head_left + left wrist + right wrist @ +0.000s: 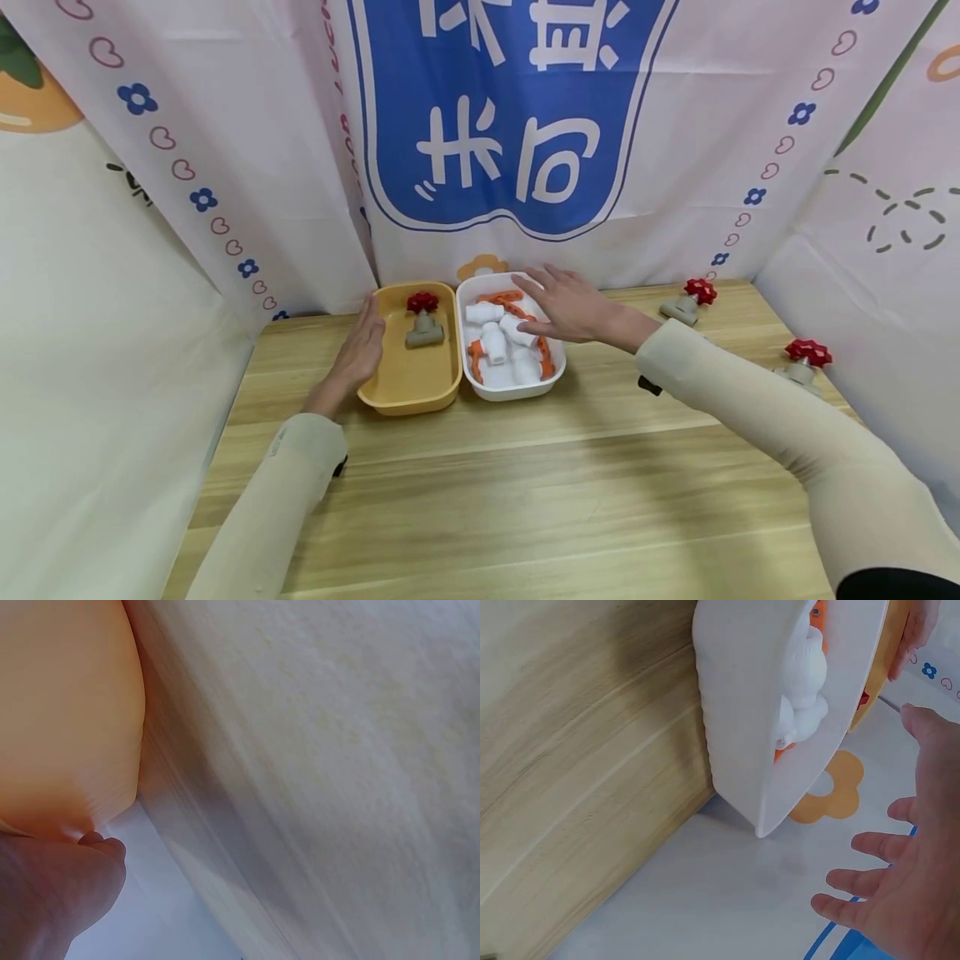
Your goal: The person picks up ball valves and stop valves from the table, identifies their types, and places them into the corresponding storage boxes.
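Note:
My left hand (358,357) lies along the left side of a yellow tray (401,385), its fingers straight and touching the wall. In the left wrist view, the fingertips (105,846) meet the tray's curved side. A grey valve with a red handwheel (425,332) stands inside that tray. Pressed close on its right is a white tray (512,392) holding several white pipe valves (493,343) with orange handles (546,357). Over this tray's right rim hovers my right hand (570,310), fingers spread and holding nothing; the right wrist view shows it apart from the tray.
Two more grey valves with red handwheels stand on the right of the wooden table (510,500), one near the back edge (684,307) and one nearer (802,367), partly hidden by my right sleeve. A printed cloth (510,218) hangs behind the trays.

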Demonstrator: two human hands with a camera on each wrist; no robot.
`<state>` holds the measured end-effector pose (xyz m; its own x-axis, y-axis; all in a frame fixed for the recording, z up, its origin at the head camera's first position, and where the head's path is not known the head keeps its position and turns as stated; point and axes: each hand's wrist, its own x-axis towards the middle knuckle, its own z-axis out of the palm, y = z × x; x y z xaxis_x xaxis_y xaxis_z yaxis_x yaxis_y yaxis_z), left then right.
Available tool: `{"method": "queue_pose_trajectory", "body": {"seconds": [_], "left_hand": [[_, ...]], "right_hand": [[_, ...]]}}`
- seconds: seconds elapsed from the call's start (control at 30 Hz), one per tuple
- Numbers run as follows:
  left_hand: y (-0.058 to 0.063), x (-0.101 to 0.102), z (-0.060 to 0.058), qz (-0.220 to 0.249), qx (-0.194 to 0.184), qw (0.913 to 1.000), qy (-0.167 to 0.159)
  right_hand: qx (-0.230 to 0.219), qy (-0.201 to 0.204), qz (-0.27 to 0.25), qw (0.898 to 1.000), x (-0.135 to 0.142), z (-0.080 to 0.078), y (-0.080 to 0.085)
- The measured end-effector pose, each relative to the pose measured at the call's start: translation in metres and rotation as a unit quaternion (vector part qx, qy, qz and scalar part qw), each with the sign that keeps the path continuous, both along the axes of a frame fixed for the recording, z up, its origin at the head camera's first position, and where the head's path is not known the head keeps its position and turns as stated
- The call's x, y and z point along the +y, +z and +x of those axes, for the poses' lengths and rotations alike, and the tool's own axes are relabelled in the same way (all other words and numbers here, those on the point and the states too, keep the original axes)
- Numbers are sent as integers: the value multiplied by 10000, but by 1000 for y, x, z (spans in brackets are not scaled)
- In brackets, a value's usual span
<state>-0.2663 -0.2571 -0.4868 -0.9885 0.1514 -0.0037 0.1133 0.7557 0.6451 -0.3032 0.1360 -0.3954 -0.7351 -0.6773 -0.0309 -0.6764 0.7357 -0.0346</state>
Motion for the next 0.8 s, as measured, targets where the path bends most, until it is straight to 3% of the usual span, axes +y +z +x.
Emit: {"method": "queue_pose_trajectory", "body": {"seconds": [0.8], "left_hand": [[0, 0, 0, 83, -15, 10000, -8]], "right_hand": [[127, -410, -152, 9990, 59, 1, -11]]}}
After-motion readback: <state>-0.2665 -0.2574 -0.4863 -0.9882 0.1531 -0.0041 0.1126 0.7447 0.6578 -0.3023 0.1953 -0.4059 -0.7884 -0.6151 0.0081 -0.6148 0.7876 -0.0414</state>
